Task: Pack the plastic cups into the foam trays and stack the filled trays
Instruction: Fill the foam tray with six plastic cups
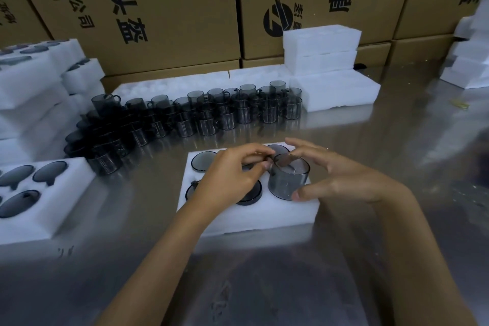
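Note:
A white foam tray (264, 213) lies on the steel table in front of me with smoky grey plastic cups sunk in its holes. One grey cup (288, 180) stands half out of the near right hole. My left hand (232, 177) reaches over the tray's middle and pinches this cup's handle at its left rim. My right hand (336, 174) cups the right side, thumb against the lower wall, fingers spread above the rim. A seated cup (203, 161) shows at the far left hole.
A long cluster of loose grey cups (206, 114) stretches across the table behind the tray. A filled foam tray (39, 193) lies at the left, with stacked filled trays (31, 82) behind it. Empty foam trays (322, 50) are piled at the back right before cardboard boxes (158, 8).

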`<state>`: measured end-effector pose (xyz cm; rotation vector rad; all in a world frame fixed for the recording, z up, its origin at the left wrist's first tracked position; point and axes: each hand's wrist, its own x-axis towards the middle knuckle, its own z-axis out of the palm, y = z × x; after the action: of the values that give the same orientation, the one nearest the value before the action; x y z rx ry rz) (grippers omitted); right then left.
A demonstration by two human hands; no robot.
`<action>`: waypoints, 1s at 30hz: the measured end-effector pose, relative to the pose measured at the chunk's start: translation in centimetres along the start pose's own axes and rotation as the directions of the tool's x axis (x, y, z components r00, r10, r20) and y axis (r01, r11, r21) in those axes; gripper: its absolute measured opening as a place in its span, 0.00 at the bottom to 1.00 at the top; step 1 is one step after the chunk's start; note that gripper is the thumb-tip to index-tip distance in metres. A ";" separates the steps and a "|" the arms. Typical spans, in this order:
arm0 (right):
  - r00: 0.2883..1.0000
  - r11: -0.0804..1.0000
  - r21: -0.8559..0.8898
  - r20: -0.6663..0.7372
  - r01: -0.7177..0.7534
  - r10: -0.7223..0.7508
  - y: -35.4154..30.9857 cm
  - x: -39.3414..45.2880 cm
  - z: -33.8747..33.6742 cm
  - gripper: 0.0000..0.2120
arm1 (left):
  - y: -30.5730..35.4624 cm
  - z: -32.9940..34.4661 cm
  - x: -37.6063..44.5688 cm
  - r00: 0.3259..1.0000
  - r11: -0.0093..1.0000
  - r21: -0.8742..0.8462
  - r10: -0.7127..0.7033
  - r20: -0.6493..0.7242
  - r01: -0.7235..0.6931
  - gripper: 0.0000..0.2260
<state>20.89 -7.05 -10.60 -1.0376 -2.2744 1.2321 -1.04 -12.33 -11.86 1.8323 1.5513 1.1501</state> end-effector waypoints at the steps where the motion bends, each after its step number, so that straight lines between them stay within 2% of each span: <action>1: 1.000 1.000 -0.012 -0.015 -0.003 0.003 0.0 0.0 0.1 0.24 | -0.1 0.0 0.0 1.000 1.000 0.006 -0.001 0.011 0.001 0.11; 4: 0.999 0.998 -0.066 -0.035 -0.010 0.008 -0.1 0.1 0.4 0.24 | -0.3 0.0 0.2 1.000 0.999 0.043 -0.017 0.015 0.016 0.11; 7: 1.000 0.998 -0.064 0.015 -0.006 0.007 0.2 0.3 0.3 0.23 | -0.3 -0.2 0.2 0.998 0.995 0.090 -0.041 0.053 0.036 0.10; 9: 0.999 1.000 0.019 0.037 0.011 -0.011 0.4 0.4 0.2 0.20 | -0.2 -0.2 0.1 0.994 0.997 0.063 -0.051 0.101 0.045 0.14; 12: 0.999 0.991 0.127 -0.013 0.032 -0.031 0.7 0.6 0.2 0.20 | -0.1 -0.3 0.0 0.989 0.997 0.060 -0.059 0.134 0.052 0.27; 17: 0.997 0.986 0.165 -0.067 0.034 -0.024 1.4 1.0 0.4 0.13 | 0.1 -0.4 -0.3 0.982 0.990 0.127 -0.083 0.169 0.062 0.30; 20: 0.993 0.976 0.216 -0.115 0.034 -0.009 1.8 1.2 0.4 0.24 | 0.3 -0.3 -0.3 0.984 0.981 0.186 -0.079 0.161 0.049 0.32; 24: 0.997 0.913 0.407 -0.068 -0.011 0.043 2.3 1.5 1.0 0.40 | 0.0 -0.3 -0.4 0.985 0.961 0.276 -0.068 0.161 0.022 0.29; 27: 0.998 0.833 0.552 -0.034 -0.032 0.060 3.1 1.7 1.6 0.42 | -0.3 -0.2 -0.4 0.985 0.951 0.308 -0.084 0.149 0.034 0.21; 30: 0.996 0.830 0.557 -0.045 -0.037 0.075 3.6 2.0 1.9 0.40 | -0.4 -0.1 -0.3 0.986 0.951 0.304 -0.093 0.135 0.048 0.18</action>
<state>19.95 -5.40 -14.70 -0.8998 -1.6686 1.7150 -1.40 -12.53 -12.21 1.9832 1.7643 0.7576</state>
